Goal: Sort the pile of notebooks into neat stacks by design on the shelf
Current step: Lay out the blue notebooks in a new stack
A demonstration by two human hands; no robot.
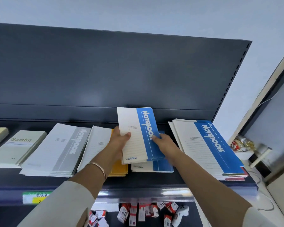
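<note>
Both hands (120,141) (166,144) grip blue notebooks (138,133) above the dark shelf (138,181) — notebook stacks (206,145) alongside, pale wall (138,12) behind.

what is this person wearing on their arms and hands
Cream left sleeve and right sleeve, both ending short of the wrists. A thin metal bangle on the left wrist. The left hand and right hand are ungloved; no rings show.

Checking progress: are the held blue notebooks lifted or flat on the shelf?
Lifted: left hand and right hand grip the blue notebooks, tilted above a flat stack on the shelf.
</note>
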